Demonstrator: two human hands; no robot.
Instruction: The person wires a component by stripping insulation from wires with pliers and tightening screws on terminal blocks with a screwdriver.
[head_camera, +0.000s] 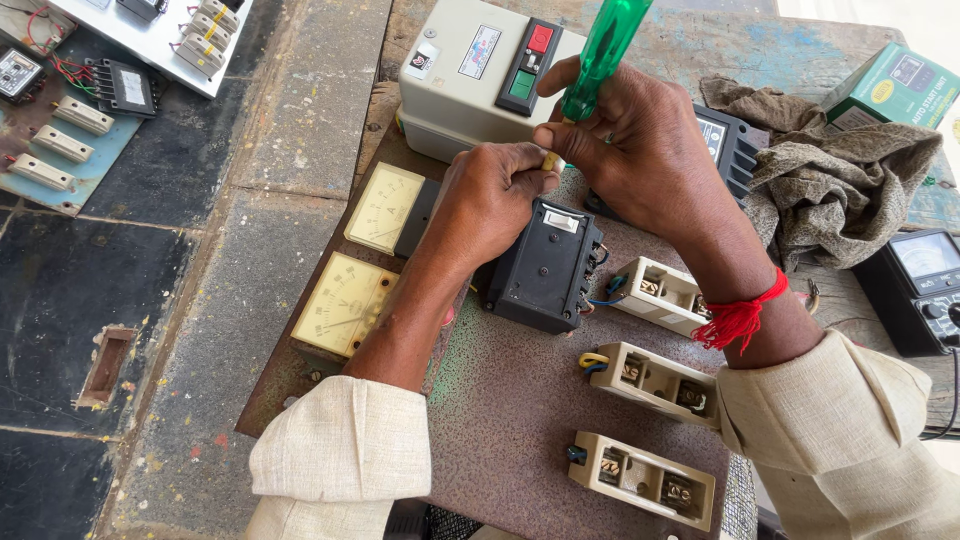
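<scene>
Two hands meet over a rusty metal board (520, 400) on the workbench. The right hand (640, 150) wraps its fingers tight around a green screwdriver (600, 55), which stands almost upright with its tip pointing down. The left hand (490, 200) is curled into a loose fist just beside that tip, and its thumb and first finger seem to pinch something small and yellowish there; I cannot tell what it is.

The tip comes down just above the black switch box (545, 265) in the middle of the board, in front of the grey starter box (470, 75) with red and green buttons. It looks like a screw is being turned or set in place. The next move needs a steady push and slow, straight turns so the tip does not slip.
</scene>
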